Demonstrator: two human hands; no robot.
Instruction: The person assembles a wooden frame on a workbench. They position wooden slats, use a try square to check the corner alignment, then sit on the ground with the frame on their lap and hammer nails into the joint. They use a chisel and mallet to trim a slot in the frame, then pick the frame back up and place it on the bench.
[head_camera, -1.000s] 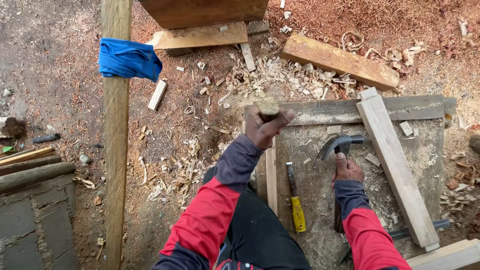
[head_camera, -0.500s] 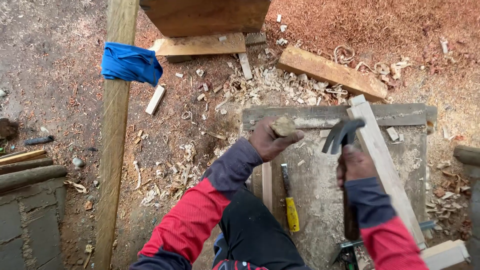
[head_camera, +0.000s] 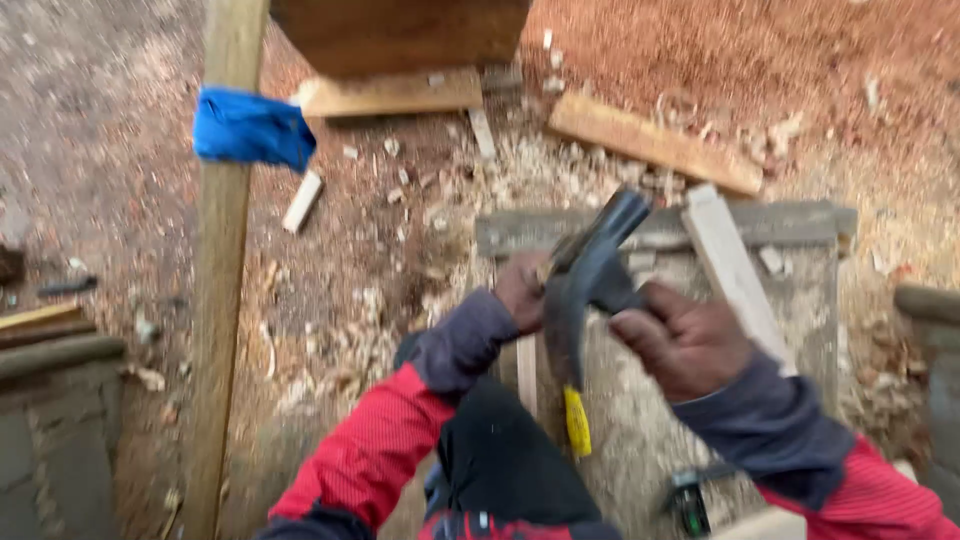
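Over stone slab (head_camera: 800, 300): right hand (head_camera: 680, 340) grips hammer (head_camera: 590, 265); left hand (head_camera: 522, 290) clenched, contents unclear.

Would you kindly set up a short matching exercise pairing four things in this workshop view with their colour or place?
Things:
1. Cloth
2. Hammer
3. Tool handle lying on the slab
4. Pale wooden strip

Descriptions:
A. Yellow
B. Gripped in the right hand
C. Blue, draped on the long wooden post
D. Lying slantwise across the grey slab

Pairs: 1-C, 2-B, 3-A, 4-D

The left hand sits just behind the hammer; what it holds is blurred.
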